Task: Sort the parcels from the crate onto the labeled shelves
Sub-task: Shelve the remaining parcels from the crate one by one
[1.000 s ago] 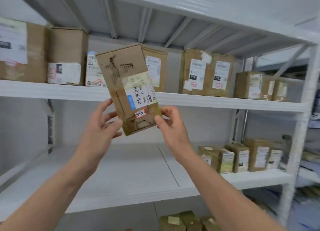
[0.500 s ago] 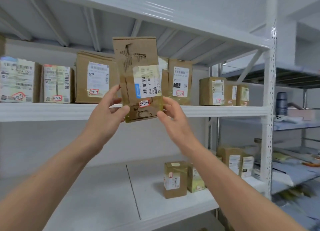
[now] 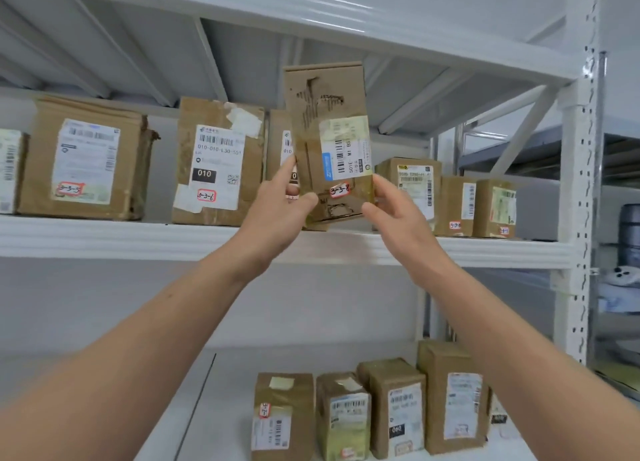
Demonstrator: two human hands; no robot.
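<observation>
I hold a tall flat cardboard parcel (image 3: pixel 327 121) upright with both hands, at the front edge of the upper white shelf (image 3: pixel 138 237). It carries a barcode label and a red-edged tag reading 3-3-8. My left hand (image 3: pixel 277 208) grips its lower left edge and my right hand (image 3: pixel 393 208) grips its lower right edge. The parcel's bottom sits at about shelf level, between the box tagged 3-3-6 (image 3: pixel 218 159) and a smaller box (image 3: pixel 412 183) on the right. Whether it touches the shelf I cannot tell.
More boxes line the upper shelf, among them one tagged 3-3-5 (image 3: pixel 83 159) at the left and small ones (image 3: pixel 495 208) at the right. Several small parcels (image 3: pixel 374 408) stand on the lower shelf. A white perforated upright (image 3: pixel 576 183) bounds the rack on the right.
The view has shifted right along the rack and closer. My hands have carried the parcel forward to the upper shelf's edge, into the gap right of the 3-3-6 box.
</observation>
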